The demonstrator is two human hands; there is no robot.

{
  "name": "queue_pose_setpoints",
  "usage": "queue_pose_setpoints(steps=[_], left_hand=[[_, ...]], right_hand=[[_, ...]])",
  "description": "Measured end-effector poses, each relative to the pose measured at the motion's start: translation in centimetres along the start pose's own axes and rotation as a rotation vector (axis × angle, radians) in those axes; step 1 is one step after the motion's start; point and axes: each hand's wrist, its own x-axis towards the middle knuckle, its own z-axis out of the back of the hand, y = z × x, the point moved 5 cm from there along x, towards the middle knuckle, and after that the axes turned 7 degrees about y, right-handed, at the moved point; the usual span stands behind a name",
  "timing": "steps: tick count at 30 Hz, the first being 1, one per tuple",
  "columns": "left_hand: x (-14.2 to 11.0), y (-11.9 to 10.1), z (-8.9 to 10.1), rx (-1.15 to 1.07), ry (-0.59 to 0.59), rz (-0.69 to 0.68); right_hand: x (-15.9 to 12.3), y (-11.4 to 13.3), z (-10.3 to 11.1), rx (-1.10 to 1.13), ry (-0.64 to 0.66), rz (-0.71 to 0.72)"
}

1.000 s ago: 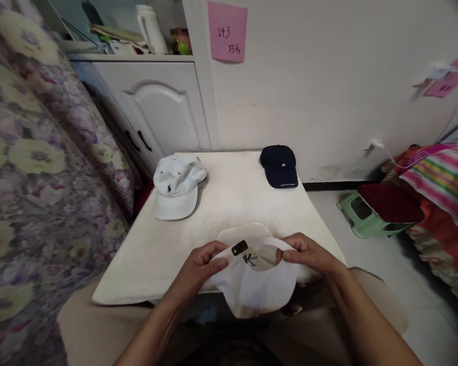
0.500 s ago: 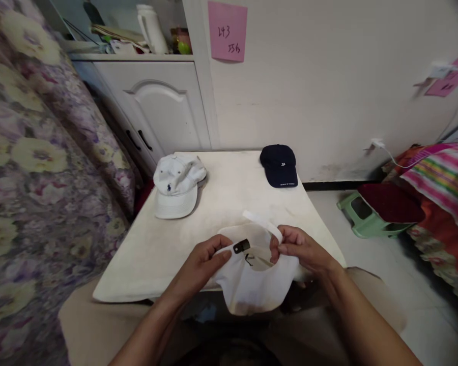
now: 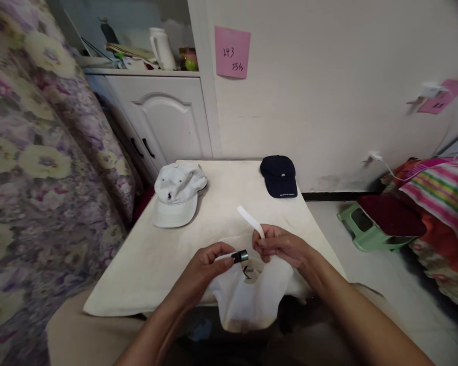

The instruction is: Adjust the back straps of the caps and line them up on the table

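Observation:
A white cap [image 3: 248,300] hangs over the near edge of the table, its back opening towards me. My left hand [image 3: 213,262] pinches the cap's left side beside a dark metal buckle [image 3: 239,256]. In my right hand [image 3: 277,245] the white strap [image 3: 249,219] is gripped between thumb and fingers, its loose end sticking up to the left. Strap and buckle are apart. Inside the cap a dark printed mark shows, partly hidden by the fabric.
On the cream-covered table [image 3: 229,198] a pale cap [image 3: 177,195] lies at the left and a navy cap [image 3: 279,176] at the far right. A green stool [image 3: 361,223] stands right of the table; a flowered curtain [image 3: 41,203] hangs left.
My right hand has moved left with the strap, closer to the buckle. The buckle has tilted and now catches the light. The camera view has shifted slightly upward.

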Motion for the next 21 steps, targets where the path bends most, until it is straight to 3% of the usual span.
queue_pose_setpoints(steps=[7, 15, 21], left_hand=[[0.6, 0.8, -0.6, 0.009, -0.040, -0.014], [1.0, 0.8, -1.3, 0.145, -0.064, -0.012], [0.7, 0.2, -1.9, 0.244, -0.099, -0.047]], right_hand=[[0.4, -3.1, 0.2, 0.001, -0.001, -0.020], [0.3, -3.5, 0.2, -0.064, -0.023, -0.049], [0.3, -3.9, 0.2, -0.184, -0.114, -0.068]])
